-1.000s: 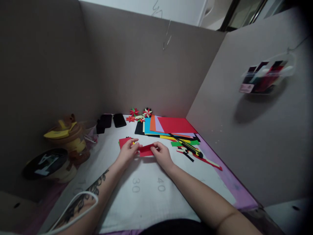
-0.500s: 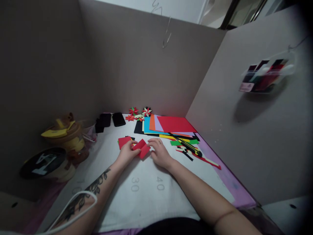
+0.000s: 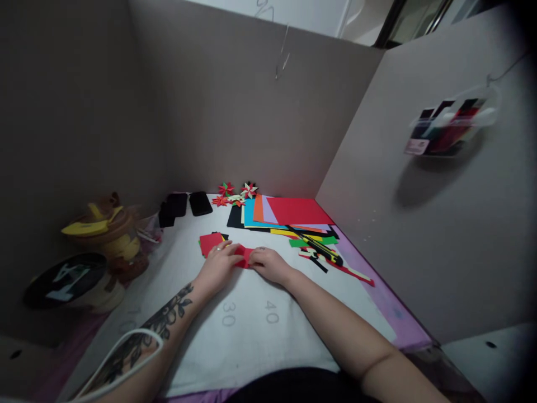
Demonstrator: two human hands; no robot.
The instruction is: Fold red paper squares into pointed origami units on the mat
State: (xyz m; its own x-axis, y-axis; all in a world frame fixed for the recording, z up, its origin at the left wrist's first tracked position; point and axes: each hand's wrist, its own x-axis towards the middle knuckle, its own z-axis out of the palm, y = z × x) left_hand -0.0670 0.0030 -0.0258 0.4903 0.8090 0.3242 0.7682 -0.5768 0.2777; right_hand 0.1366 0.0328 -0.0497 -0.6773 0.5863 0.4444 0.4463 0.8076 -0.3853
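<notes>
Low over the white cloth (image 3: 251,341) I have a small red paper square (image 3: 245,258) with a fold line across it. My left hand (image 3: 218,263) grips its left side, thumb and fingers bent over the edge. On the right side, my right hand (image 3: 269,264) pinches it with fingertips close together. Both hands cover much of the paper. Just beyond my left hand lies a pile of small coloured squares (image 3: 211,242), red on top, with green and black edges showing.
Folded paper stars (image 3: 226,190) stand at the back. Beside them are large coloured sheets (image 3: 296,211). A yellow-black utility knife (image 3: 323,249) lies on paper strips at the right. Two dark flat objects (image 3: 200,204) rest back left. Brown containers (image 3: 113,235) stand at the left edge.
My right hand has closed onto the red paper's right side. My left hand has rolled over its left side, and the paper now lies flatter between them. The view has shifted slightly.
</notes>
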